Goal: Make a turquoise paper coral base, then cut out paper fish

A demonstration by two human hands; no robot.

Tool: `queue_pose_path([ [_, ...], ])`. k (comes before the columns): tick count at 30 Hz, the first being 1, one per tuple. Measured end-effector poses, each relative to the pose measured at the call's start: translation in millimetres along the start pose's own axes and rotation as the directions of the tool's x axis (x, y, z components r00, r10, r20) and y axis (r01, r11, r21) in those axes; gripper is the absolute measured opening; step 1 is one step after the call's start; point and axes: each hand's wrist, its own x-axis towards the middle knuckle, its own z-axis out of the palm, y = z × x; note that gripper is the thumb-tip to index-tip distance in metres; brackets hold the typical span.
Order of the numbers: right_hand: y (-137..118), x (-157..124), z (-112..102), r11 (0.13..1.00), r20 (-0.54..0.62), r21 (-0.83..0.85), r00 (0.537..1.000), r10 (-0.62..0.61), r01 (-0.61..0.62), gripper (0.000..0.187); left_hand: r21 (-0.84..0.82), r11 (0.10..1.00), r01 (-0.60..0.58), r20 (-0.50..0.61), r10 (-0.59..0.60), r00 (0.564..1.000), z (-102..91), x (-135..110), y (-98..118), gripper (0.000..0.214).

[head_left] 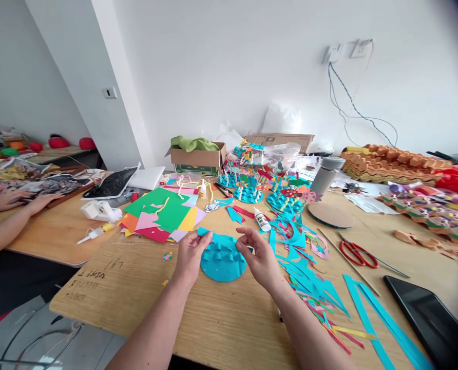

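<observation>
In front of me on the table lies a round blue disc [223,271] bearing rows of raised, wavy blue paper. My left hand [190,254] is at the disc's upper left, with thumb and forefinger pinched on a blue paper strip [203,232]. The strip runs along the far side of the disc towards my right hand [256,254]. At the right edge, the bent thumb and forefinger of that hand close around the strip's other end, partly hidden by the fingers. A white glue bottle [262,220] lies just beyond my right hand.
Blue paper offcuts [309,280] spread to the right, near red-handled scissors [358,254], a stick and a black tablet [425,318]. Coloured paper sheets [163,205] lie at left. Finished-looking fish decorations [248,190], a grey bottle [325,174] and a cardboard box [196,156] stand behind. Another person's hands [40,203] are far left.
</observation>
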Motion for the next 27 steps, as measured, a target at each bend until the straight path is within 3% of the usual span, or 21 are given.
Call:
queue_pose_path([
  [6,3,0,-2,1.000,-0.050,-0.004,0.999,0.019,-0.019,0.033,0.004,0.999,0.032,-0.059,-0.032,0.998,-7.6,0,-3,0.026],
  [10,2,3,-6,0.982,-0.093,0.173,0.991,0.098,-0.081,0.037,-0.015,0.999,0.032,-0.092,-0.033,0.995,-10.2,-1,0,0.023],
  [16,-1,5,-7,0.885,-0.093,0.431,0.967,0.238,-0.177,0.043,-0.035,0.999,0.038,-0.110,-0.041,0.993,-9.8,-4,3,0.021],
  [22,3,6,-8,0.847,-0.151,0.514,0.957,0.248,-0.138,0.039,0.028,1.000,0.007,-0.068,-0.005,0.998,-11.6,-4,3,0.021],
  [27,0,7,-13,0.775,-0.185,0.617,0.932,0.313,-0.137,0.042,0.079,0.996,0.031,0.072,-0.036,0.997,-10.6,-9,5,0.019],
])
